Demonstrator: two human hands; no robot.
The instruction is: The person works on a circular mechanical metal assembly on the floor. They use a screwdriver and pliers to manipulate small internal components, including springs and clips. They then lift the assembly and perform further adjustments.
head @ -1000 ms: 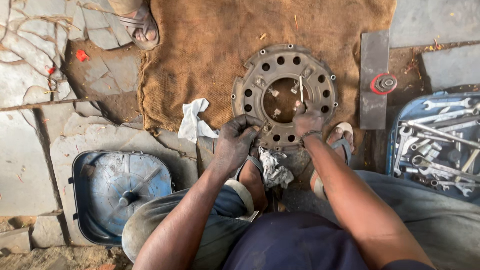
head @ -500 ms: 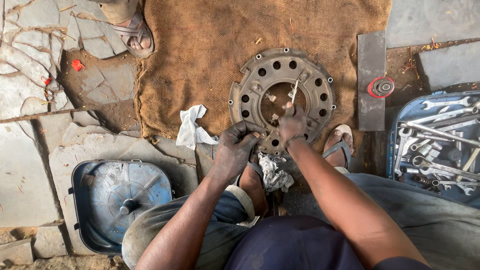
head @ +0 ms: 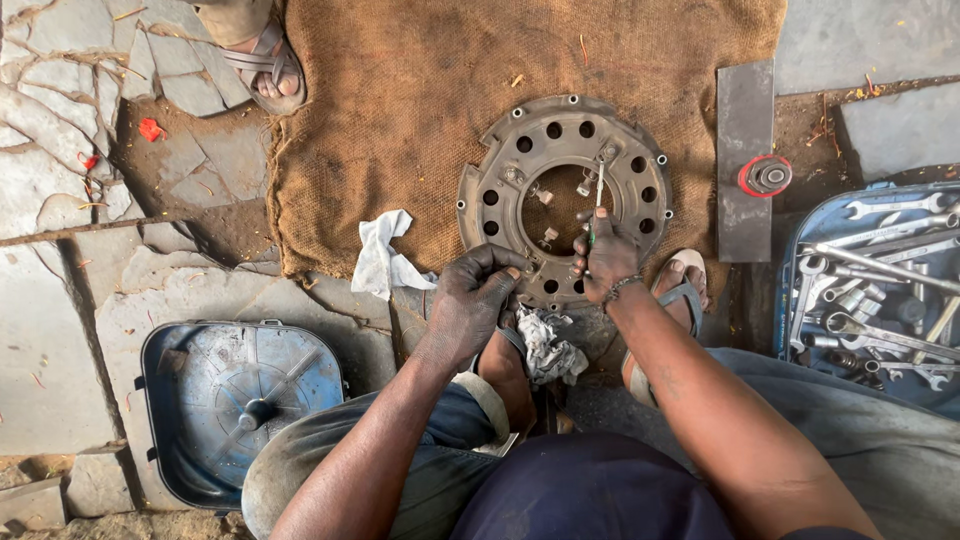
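Two hands are working at the near rim of a round metal clutch cover (head: pixel 563 190), which is lying flat on a sheet of brown burlap (head: pixel 420 110) spread over the stone floor (head: pixel 60 300). The cover is sitting just beyond the person's knees, straight ahead and slightly right of centre. The left hand (head: pixel 470 300) is curling its greasy fingers over the near-left edge of the ring, pressing down on it. The right hand (head: pixel 603 262) is gripping a slim screwdriver (head: pixel 597 200) with a greenish handle; its long axis is running almost straight away from the body, the tip reaching toward a small fitting on the far-right side of the central opening. The right hand is the nearer of the two to that fitting.

The cover is looking like dull grey cast steel, grimy, pierced by a ring of round holes, with lugs around its scalloped rim. A crumpled white rag (head: pixel 383 255) is lying just left of the cover on the burlap edge, and a dirtier rag (head: pixel 545 345) is bunching up between the person's sandalled feet. A blue tray of wrenches (head: pixel 880 280) is sitting at the right, a flat dark steel bar (head: pixel 745 150) lying between it and the cover. A blue lidded case (head: pixel 235 400) is resting at the near left.
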